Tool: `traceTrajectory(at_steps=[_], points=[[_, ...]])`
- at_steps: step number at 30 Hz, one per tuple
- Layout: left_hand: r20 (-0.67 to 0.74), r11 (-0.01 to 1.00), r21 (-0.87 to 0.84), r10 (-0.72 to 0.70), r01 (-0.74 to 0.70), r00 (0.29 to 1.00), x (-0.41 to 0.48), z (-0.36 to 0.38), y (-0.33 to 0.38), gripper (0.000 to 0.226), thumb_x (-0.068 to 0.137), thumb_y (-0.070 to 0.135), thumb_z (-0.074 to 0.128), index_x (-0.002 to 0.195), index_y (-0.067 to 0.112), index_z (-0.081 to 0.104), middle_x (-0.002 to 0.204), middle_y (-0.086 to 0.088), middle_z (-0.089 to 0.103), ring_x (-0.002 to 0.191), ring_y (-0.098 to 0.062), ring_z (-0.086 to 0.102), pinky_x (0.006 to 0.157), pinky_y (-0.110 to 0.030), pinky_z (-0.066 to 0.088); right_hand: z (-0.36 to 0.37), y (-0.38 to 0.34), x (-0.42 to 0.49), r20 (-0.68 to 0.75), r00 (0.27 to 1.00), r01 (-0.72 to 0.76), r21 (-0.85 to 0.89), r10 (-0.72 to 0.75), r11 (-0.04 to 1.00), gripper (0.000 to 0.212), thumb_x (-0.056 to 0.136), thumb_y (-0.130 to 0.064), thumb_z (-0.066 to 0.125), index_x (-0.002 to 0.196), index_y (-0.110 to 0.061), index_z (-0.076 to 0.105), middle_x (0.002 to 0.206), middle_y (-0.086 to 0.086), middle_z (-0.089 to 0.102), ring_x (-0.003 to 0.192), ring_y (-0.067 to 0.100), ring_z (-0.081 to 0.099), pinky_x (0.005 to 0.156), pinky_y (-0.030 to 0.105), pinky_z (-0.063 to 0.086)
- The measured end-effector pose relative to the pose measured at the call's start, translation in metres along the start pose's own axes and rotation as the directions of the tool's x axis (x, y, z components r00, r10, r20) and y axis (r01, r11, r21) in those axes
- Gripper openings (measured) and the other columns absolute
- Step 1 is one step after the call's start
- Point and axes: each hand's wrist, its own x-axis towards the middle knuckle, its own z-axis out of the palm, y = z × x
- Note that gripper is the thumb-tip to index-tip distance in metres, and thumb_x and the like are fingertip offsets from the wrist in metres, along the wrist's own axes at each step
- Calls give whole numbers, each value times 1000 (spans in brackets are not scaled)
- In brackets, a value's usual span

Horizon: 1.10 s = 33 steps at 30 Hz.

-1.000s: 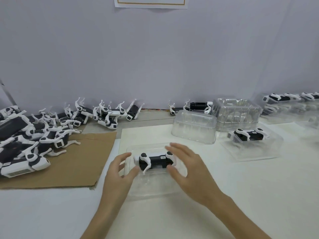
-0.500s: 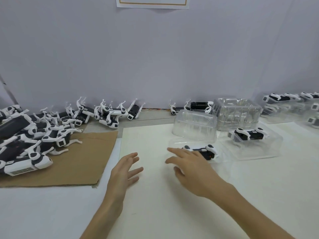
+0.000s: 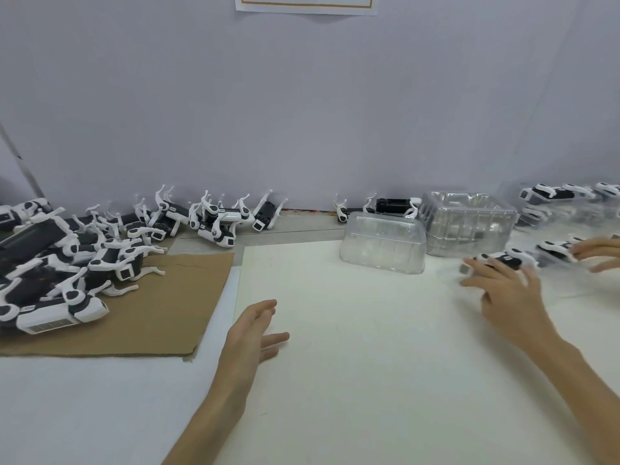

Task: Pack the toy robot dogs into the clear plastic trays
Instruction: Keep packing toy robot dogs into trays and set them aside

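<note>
A black-and-white toy robot dog (image 3: pixel 507 260) lies in a clear plastic tray at the right, blurred by motion. My right hand (image 3: pixel 510 293) is right behind it with fingers spread and straight, the fingertips touching the tray and dog. My left hand (image 3: pixel 255 330) hovers relaxed over the white sheet near the middle and holds nothing. A second trayed dog (image 3: pixel 555 248) sits just beyond, with another person's hand (image 3: pixel 599 251) on it at the right edge. Loose dogs (image 3: pixel 67 263) are heaped at the left.
A brown cardboard sheet (image 3: pixel 174 297) lies under the pile. More dogs (image 3: pixel 218 219) lean along the wall. Empty clear trays (image 3: pixel 382 243) and a stack of them (image 3: pixel 466 223) stand at the back right. Packed trays (image 3: pixel 567 196) fill the far right corner.
My right hand has slid the tray with the dog from the middle of the sheet far to the right. My left hand has let go of it and stayed near the middle.
</note>
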Motion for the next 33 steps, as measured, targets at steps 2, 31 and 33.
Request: traceTrajectory(at_steps=[2,31,33], points=[[3,1000,12,1,-1,1000,0,1,0,24,105,27,44,114,33,65,128,13,61,90,-13,74,85,-32,53,1,15,9,-4,994,-105,-77,105,992,47,84,5,56,124,-17,66,154,-3,42,145,20,32,115,44,10],[275,983,-108,-115,149,955,-1,0,-6,22,99,24,60,117,15,67,107,-4,76,98,-24,73,82,-28,58,2,-168,46,-40,971,217,555,-235,803,16,90,-28,69,106,-26,68,95,-13,64,84,8,56,78,26,43],[277,988,-123,-59,96,959,-1,2,-5,26,95,29,64,117,16,68,107,-3,75,98,-23,73,80,-25,58,-8,-182,23,-110,966,243,703,-235,669,18,88,-23,73,106,-25,69,92,-15,64,78,3,55,73,15,40]])
